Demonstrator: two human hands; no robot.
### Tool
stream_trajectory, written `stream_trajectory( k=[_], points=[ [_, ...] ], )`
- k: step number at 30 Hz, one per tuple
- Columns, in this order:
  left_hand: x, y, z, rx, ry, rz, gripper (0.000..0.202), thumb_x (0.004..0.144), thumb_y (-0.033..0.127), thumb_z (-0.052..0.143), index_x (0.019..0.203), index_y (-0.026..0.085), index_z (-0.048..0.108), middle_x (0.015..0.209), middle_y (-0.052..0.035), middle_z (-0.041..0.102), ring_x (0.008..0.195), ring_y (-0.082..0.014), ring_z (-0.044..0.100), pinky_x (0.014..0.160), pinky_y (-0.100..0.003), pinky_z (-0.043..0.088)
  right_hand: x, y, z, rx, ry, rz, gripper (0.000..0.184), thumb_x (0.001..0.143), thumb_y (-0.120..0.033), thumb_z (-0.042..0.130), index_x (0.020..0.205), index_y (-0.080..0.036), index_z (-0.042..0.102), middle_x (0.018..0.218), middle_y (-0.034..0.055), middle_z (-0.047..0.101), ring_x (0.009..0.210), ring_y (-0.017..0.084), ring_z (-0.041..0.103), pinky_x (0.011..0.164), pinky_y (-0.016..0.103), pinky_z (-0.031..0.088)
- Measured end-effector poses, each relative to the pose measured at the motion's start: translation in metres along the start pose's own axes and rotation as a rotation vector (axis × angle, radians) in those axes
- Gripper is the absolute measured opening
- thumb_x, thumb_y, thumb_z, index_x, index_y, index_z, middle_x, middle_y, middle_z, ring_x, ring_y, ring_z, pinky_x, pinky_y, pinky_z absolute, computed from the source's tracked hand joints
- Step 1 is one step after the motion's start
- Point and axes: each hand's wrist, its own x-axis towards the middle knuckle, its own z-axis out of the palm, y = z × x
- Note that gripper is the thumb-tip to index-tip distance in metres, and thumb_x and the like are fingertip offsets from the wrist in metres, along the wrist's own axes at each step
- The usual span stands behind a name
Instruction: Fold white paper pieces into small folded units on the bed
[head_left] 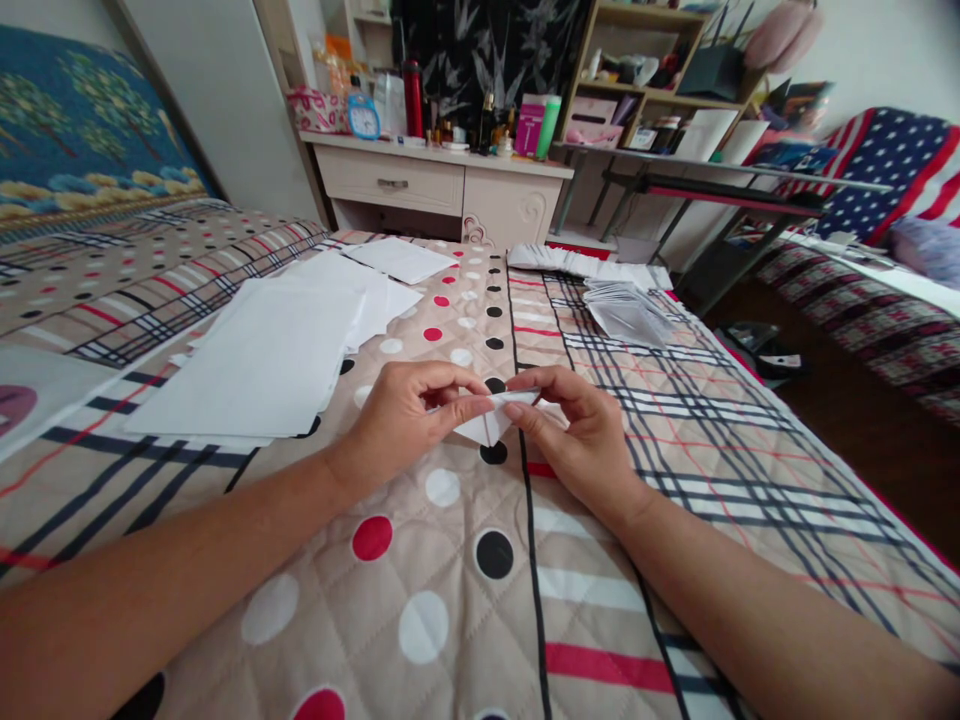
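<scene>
Between my two hands is a small folded piece of white paper [487, 425], held just over the quilted bedspread. My left hand [412, 405] pinches its left part between thumb and fingers. On the other side, my right hand [577, 425] grips the right part, thumb in front and index finger behind. A crease runs down the front of the paper, and my fingers cover its upper edge in places. To the left of my left hand lies a stack of white paper sheets [255, 350]. Beyond my right hand rests a pile of folded white papers [626, 310].
A long row of folded white papers [585, 265] lies at the bed's far edge. The spotted and checked bedspread [465, 540] spreads under everything. Behind stand a white dresser [390, 185] with bottles and a clock, and a desk [720, 180] with shelves. A clear plastic bag [45, 395] lies far left.
</scene>
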Motion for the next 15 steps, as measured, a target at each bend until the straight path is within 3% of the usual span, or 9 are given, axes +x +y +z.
stream_trajectory(
  k=[3, 7, 11, 15],
  points=[
    [0.000, 0.001, 0.002, -0.007, -0.010, 0.009, 0.007, 0.080, 0.022, 0.072, 0.076, 0.016, 0.073, 0.072, -0.0013, 0.071, 0.061, -0.0094, 0.060, 0.055, -0.020, 0.044, -0.001, -0.001, 0.001, -0.005, -0.008, -0.002, 0.016, 0.082, -0.027, 0.070, 0.096, -0.021, 0.066, 0.093, 0.0028, 0.071, 0.082, 0.016, 0.065, 0.078, 0.030, 0.052],
    [-0.001, 0.005, 0.002, 0.040, 0.006, 0.029, 0.008, 0.080, 0.022, 0.072, 0.073, 0.017, 0.073, 0.069, -0.0020, 0.071, 0.062, -0.0115, 0.061, 0.056, -0.022, 0.045, -0.001, -0.002, 0.002, 0.034, -0.006, 0.032, 0.023, 0.080, -0.029, 0.073, 0.100, -0.021, 0.065, 0.098, 0.0041, 0.070, 0.085, 0.017, 0.065, 0.077, 0.030, 0.053],
    [-0.002, 0.010, -0.001, 0.110, 0.070, 0.108, 0.008, 0.080, 0.019, 0.071, 0.072, 0.017, 0.071, 0.068, -0.0012, 0.069, 0.061, -0.0105, 0.058, 0.057, -0.022, 0.044, 0.000, -0.004, 0.002, 0.090, -0.005, 0.108, 0.022, 0.078, -0.033, 0.074, 0.094, -0.020, 0.066, 0.087, 0.0029, 0.070, 0.074, 0.015, 0.063, 0.069, 0.028, 0.052],
    [-0.002, 0.009, -0.002, 0.149, 0.098, 0.132, 0.009, 0.081, 0.019, 0.070, 0.072, 0.017, 0.069, 0.068, -0.0008, 0.068, 0.060, -0.0102, 0.057, 0.058, -0.022, 0.045, 0.001, -0.003, 0.001, 0.148, 0.002, 0.156, 0.018, 0.080, -0.035, 0.072, 0.088, -0.019, 0.068, 0.084, 0.0037, 0.071, 0.076, 0.017, 0.065, 0.071, 0.029, 0.052]
  ],
)
